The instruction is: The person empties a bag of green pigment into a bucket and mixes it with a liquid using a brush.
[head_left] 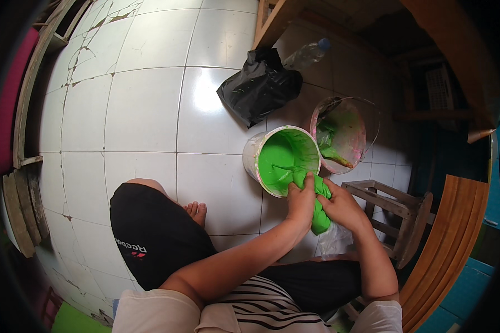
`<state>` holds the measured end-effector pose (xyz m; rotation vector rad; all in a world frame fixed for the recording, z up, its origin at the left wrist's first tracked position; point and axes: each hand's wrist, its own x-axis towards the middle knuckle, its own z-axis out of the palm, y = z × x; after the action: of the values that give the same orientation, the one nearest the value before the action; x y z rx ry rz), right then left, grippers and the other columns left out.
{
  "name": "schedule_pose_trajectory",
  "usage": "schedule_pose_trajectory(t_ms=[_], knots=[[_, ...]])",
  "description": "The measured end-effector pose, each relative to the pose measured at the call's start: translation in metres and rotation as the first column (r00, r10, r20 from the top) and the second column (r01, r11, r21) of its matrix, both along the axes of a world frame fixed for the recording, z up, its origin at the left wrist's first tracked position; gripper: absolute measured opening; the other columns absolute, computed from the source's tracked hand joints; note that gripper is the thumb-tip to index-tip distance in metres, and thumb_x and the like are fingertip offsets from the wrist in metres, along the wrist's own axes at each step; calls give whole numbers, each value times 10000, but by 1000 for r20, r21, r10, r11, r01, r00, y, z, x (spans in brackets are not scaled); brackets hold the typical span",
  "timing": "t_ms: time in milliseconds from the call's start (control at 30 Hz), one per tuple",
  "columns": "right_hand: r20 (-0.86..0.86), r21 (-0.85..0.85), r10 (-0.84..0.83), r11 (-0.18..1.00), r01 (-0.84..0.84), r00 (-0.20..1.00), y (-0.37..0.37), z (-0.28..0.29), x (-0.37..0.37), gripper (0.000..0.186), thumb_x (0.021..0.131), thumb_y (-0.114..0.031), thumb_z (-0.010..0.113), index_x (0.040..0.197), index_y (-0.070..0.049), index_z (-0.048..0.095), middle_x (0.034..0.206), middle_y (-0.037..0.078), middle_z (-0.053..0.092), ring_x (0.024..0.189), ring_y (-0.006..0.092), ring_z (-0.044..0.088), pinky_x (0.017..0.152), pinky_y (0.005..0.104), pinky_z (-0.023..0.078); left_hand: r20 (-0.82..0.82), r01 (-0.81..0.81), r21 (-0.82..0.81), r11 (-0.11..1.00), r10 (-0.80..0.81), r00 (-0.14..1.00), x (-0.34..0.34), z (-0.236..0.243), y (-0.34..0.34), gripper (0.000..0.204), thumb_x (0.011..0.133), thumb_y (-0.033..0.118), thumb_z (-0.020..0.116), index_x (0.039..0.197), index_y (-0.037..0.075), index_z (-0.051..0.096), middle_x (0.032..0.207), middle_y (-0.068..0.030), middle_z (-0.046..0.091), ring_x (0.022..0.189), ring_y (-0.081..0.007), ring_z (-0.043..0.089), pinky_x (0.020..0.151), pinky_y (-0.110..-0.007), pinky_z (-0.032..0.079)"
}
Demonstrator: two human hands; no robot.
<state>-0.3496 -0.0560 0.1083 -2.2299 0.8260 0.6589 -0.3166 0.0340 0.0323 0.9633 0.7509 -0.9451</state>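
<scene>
Both of my hands grip a clear plastic bag [320, 217] filled with thick bright green paint. My left hand [301, 195] is closed around its upper end, thumb on top, at the near rim of a white bucket [252, 155]. My right hand [341, 206] is wrapped on the bag's right side, just beside the left. The bag's loose clear end hangs toward my lap. Green paint [276, 157] lies inside the bucket, and a strand of it stretches from the bag to the surface.
Right of the bucket, a paint-stained pail [354, 133] with a wire handle holds a green-smeared stick [337, 157]. A black plastic bag [259, 87] and a clear bottle [308, 54] lie beyond. A small wooden stool [394, 208] stands at right. Cracked white tiles [144, 111] cover the floor.
</scene>
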Motion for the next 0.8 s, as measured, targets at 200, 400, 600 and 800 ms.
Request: schedule_pose_trajectory(t_ms=[200, 400, 600, 800], knots=[[-20, -14, 29, 999, -30, 999, 1, 6, 3, 555, 881, -207, 634, 1369, 27, 511, 1110, 288, 668, 1049, 393, 660, 907, 406, 508, 22, 24, 16, 1000, -25, 999, -3, -4, 1, 295, 997, 251, 554, 1157, 3, 562, 986, -103, 624, 853, -178, 606, 742, -312, 488], [-75, 18, -10, 1000, 11, 997, 2, 11, 7, 545, 877, -209, 648, 1362, 7, 524, 1119, 278, 667, 1049, 393, 656, 907, 414, 507, 67, 67, 81, 994, -72, 995, -11, -15, -3, 332, 1016, 237, 476, 1233, -10, 516, 1074, -141, 603, 936, -216, 597, 814, -342, 483], [-32, -5, 27, 1000, -27, 999, 0, 7, 2, 501, 876, -202, 648, 1335, -27, 555, 1117, 259, 673, 1047, 389, 654, 895, 414, 510, 117, 85, 140, 987, -102, 988, -17, -20, -5, 382, 1025, 225, 428, 1316, -16, 479, 1134, -166, 586, 990, -235, 585, 857, -348, 473], [-16, 2, 29, 1000, -29, 999, -1, 4, 3, 496, 871, -198, 653, 1328, -29, 560, 1095, 251, 682, 1020, 388, 662, 875, 409, 514, 130, 85, 140, 987, -104, 986, -18, -25, -5, 373, 1027, 193, 408, 1329, -16, 473, 1145, -160, 586, 1006, -231, 578, 876, -341, 464]])
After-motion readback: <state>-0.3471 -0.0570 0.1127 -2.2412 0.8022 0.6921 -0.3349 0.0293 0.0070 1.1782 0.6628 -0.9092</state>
